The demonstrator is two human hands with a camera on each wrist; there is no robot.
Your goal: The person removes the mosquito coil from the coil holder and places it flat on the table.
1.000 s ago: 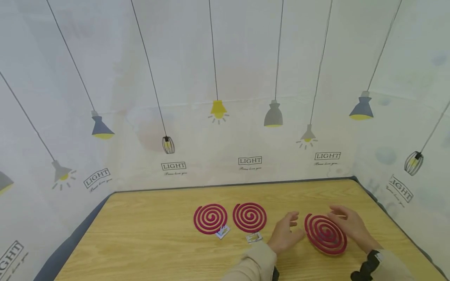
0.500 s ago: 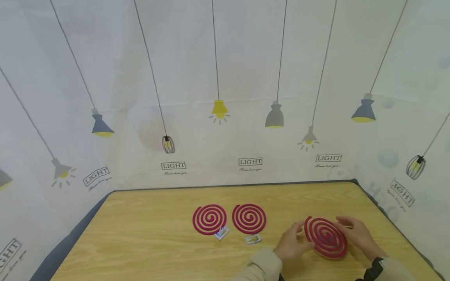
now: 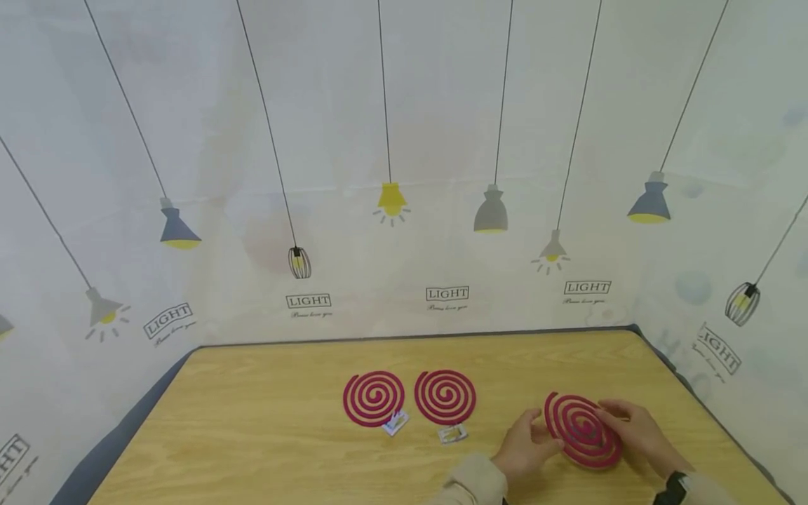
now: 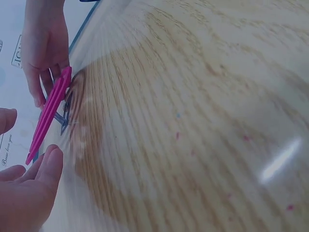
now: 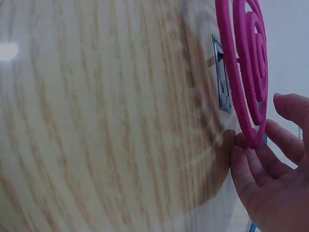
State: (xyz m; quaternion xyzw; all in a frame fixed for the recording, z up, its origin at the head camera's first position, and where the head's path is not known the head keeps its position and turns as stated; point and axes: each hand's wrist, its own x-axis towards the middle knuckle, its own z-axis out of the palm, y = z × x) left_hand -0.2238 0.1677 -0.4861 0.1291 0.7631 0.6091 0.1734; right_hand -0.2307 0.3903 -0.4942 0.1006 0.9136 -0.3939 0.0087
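Observation:
A magenta spiral mosquito coil (image 3: 582, 429) is tilted above the right part of the table. My right hand (image 3: 634, 431) holds its right edge; in the right wrist view the fingers (image 5: 258, 166) lie on the table side of the rim and the thumb on the other. At the coil's left edge is my left hand (image 3: 524, 445), fingers loosely bent, thumb close to the rim. The left wrist view shows these fingers (image 4: 36, 179) near the coil's lower end. Beneath the coil, a small metal stand (image 5: 222, 77) rests on the table.
Two more mosquito coils, one on the left (image 3: 374, 398) and one in the middle (image 3: 445, 397), lie flat on the wooden table (image 3: 252, 421). Small rectangular metal stands (image 3: 395, 422) sit at their front edges. A lamp-printed backdrop (image 3: 353, 140) encloses the table.
My left hand has moved right and toward me, closing in on the coil's left edge. My right hand stays on the right edge, and the coil keeps its tilt.

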